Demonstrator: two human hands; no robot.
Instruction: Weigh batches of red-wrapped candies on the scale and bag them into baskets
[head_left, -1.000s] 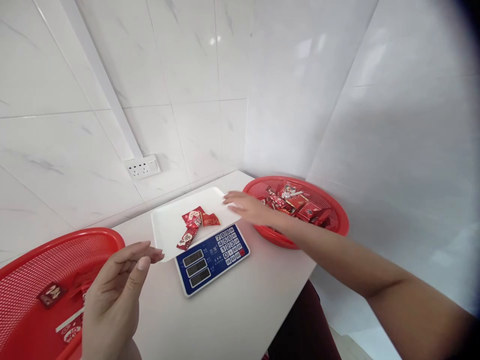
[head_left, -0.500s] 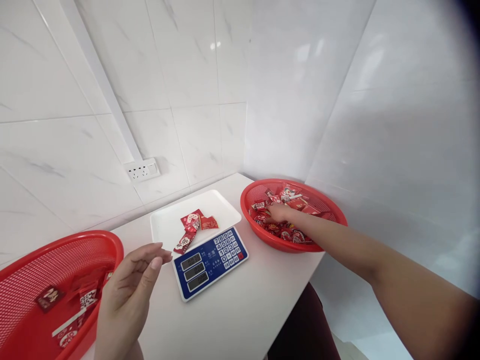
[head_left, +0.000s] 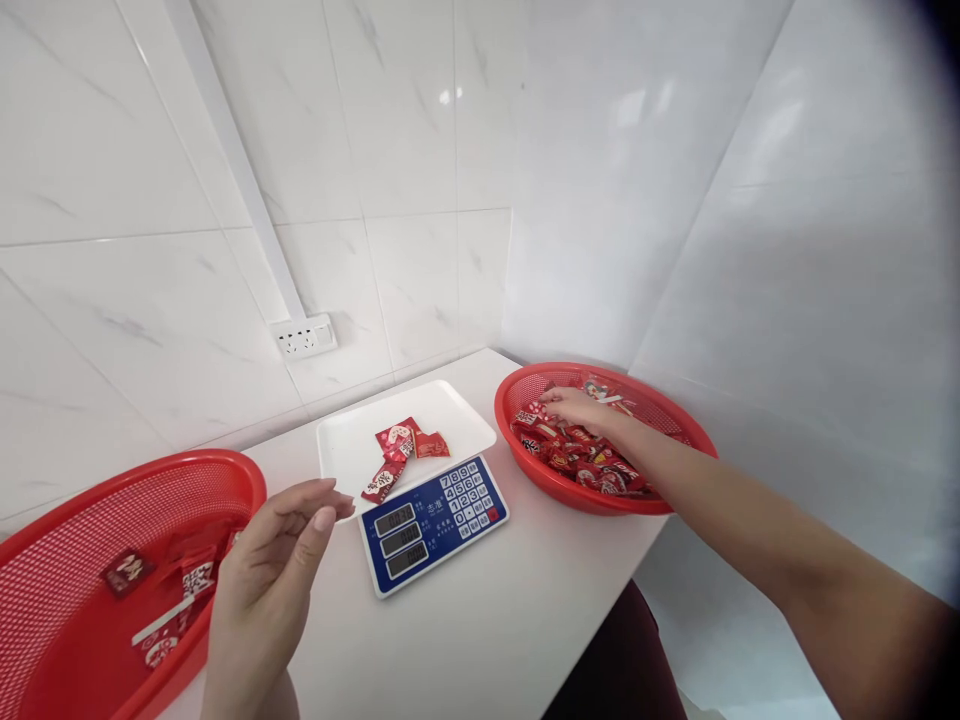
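My right hand (head_left: pixel 576 407) reaches into the red basket (head_left: pixel 679 428) on the right and rests among several red candy packets (head_left: pixel 581 456); its fingertips are curled down onto them, and whether they hold one is hidden. My left hand (head_left: pixel 271 575) hovers raised near the table's front left, fingers loosely bent and apart, holding nothing. Between the hands stands a blue scale (head_left: pixel 433 522) with a white weighing tray (head_left: pixel 346 451). A few red packets (head_left: pixel 401 450) lie on that tray.
A second red basket (head_left: pixel 52 520) at the front left holds a few packets (head_left: pixel 171 600). The white table (head_left: pixel 480 630) sits in a corner of white tiled walls, with a wall socket (head_left: pixel 304 337) behind the scale.
My right hand has left the weighing tray's edge and moved right into the right basket, then shifted slightly toward its back. My left hand has stayed raised.
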